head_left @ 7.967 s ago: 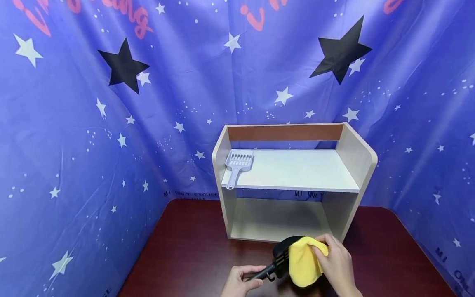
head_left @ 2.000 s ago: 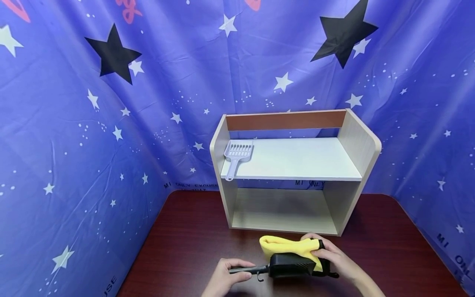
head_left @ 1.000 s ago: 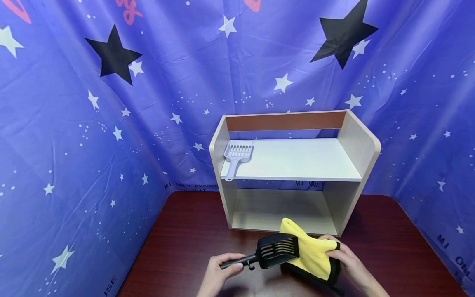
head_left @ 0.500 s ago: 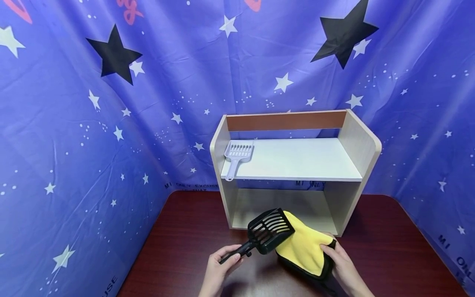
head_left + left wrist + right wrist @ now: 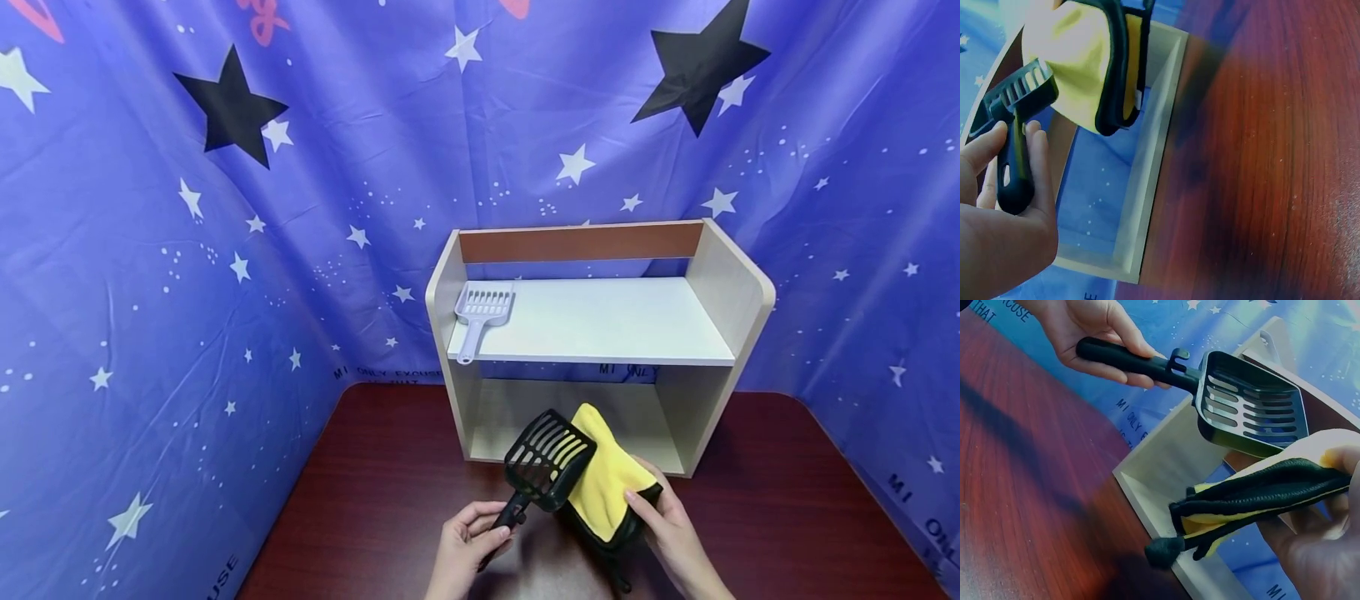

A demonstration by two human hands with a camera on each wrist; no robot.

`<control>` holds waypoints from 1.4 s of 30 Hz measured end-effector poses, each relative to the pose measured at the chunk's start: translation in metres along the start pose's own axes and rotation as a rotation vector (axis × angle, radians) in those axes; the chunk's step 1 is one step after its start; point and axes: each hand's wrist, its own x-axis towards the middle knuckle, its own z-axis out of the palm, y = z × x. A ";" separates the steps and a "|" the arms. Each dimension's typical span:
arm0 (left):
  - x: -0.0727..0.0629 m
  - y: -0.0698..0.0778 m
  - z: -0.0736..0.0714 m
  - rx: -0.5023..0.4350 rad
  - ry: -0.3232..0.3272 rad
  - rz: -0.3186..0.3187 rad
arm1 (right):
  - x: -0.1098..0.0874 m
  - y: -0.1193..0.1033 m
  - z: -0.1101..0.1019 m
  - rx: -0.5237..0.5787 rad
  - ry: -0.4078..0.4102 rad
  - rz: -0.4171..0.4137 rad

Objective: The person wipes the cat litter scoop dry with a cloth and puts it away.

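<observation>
My left hand [image 5: 471,546] grips the handle of a black slotted litter scoop [image 5: 546,460], held up in front of the shelf with its slotted head tilted up and to the right. In my right hand [image 5: 671,533] is a folded yellow cloth [image 5: 609,479] with black edging, pinched between thumb and fingers. The cloth lies against the right side of the scoop's head, and yellow shows through some slots. From the right wrist view, the scoop's pan [image 5: 1250,406] and small handle hook [image 5: 1179,360] are visible, with the folded cloth edges [image 5: 1260,497] below it.
A small two-level shelf [image 5: 592,321] stands on the dark red-brown table [image 5: 360,500] behind my hands. On its upper board, at the left, lies a pale lavender litter scoop [image 5: 480,315]. Blue star-patterned curtains [image 5: 360,167] hang behind and at both sides.
The black scoop has turned from lying nearly level to pointing up, its slotted face now showing. The yellow cloth has moved from over its back to the right side of its head.
</observation>
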 end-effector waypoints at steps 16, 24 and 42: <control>0.000 -0.008 0.019 0.040 0.074 -0.091 | 0.006 0.011 0.014 -0.208 0.104 -0.031; 0.001 -0.012 0.024 0.043 0.094 -0.069 | 0.001 0.022 0.019 -0.304 0.064 -0.134; 0.005 -0.013 0.032 0.004 0.208 -0.068 | -0.012 0.038 0.029 -0.295 -0.033 -0.202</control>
